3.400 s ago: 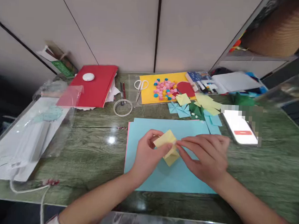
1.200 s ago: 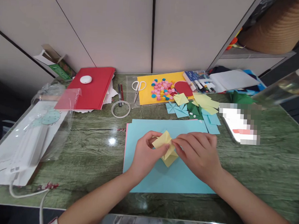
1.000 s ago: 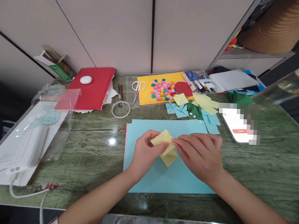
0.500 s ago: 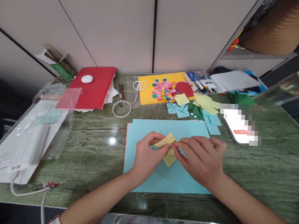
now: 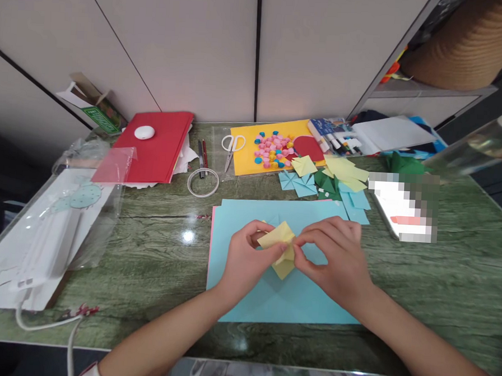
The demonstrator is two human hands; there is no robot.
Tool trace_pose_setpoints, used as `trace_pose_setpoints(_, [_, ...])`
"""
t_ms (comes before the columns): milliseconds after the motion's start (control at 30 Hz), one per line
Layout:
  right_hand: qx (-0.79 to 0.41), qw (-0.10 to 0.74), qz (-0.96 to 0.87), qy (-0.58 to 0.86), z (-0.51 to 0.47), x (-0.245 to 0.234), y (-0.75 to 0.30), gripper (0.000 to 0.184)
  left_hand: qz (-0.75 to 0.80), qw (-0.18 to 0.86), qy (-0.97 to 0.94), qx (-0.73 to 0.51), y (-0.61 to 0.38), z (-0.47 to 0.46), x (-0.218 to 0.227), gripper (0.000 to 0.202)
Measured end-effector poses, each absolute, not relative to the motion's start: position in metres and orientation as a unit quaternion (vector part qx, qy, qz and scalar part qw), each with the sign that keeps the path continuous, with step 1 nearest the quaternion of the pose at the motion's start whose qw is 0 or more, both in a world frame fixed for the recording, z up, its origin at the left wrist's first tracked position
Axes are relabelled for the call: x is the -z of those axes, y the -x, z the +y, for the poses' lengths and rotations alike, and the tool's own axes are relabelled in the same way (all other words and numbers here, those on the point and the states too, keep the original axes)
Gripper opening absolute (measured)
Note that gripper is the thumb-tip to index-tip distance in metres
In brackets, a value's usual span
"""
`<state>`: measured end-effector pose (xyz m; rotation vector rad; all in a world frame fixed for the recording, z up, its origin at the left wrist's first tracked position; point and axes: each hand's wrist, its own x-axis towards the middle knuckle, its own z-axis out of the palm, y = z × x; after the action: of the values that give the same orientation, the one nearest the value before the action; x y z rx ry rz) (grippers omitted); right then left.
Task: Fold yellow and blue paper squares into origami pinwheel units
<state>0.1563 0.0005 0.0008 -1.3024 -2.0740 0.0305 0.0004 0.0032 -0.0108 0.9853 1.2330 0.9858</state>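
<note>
A partly folded piece of yellow origami paper (image 5: 282,240) is held just above the stack of light blue paper (image 5: 245,300). My left hand (image 5: 249,255) grips its left side, thumb in front and fingers behind. My right hand (image 5: 335,260) pinches at the paper's right edge with thumb and index finger, the other fingers curled. A light blue folded piece (image 5: 273,218) shows partly behind the yellow one; my left fingers hide some of it.
Behind the stack lie light blue folded pieces (image 5: 305,185), dark green ones (image 5: 329,183) and yellow paper (image 5: 346,171). Farther back are white-handled scissors (image 5: 233,144) and pink beads (image 5: 274,150). A phone (image 5: 395,209) is at right, a tape roll (image 5: 203,183) and red folder (image 5: 152,155) at left.
My right hand has changed its pinch at the yellow paper's right edge, with thumb and index finger now more arched. My left hand keeps its hold.
</note>
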Motion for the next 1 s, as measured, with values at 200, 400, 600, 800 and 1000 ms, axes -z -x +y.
trace_pose_setpoints(200, [-0.26, 0.353, -0.733, 0.52, 0.008, -0.004, -0.163, 0.011, 0.478, 0.682, -0.334, -0.441, 0.002, 0.005, 0.012, 0.022])
trace_pose_setpoints(400, [-0.306, 0.372, -0.706, 0.519, 0.01, 0.0, -0.165, 0.011, 0.469, 0.694, -0.308, -0.45, 0.003, 0.007, 0.009, 0.023])
trace_pose_setpoints(600, [-0.427, 0.38, -0.643, 0.51, 0.017, 0.005, -0.169, 0.011, 0.474, 0.698, -0.296, -0.447, 0.003, 0.009, 0.008, 0.023])
trace_pose_setpoints(800, [-0.332, 0.519, -0.537, 0.576, 0.052, 0.025, -0.2, 0.017, 0.464, 0.718, -0.31, -0.416, 0.004, 0.008, 0.013, 0.023])
trace_pose_setpoints(1000, [-0.114, 0.472, -0.585, 0.65, 0.083, 0.05, -0.231, 0.013, 0.451, 0.722, -0.344, -0.395, 0.003, 0.008, 0.018, 0.024])
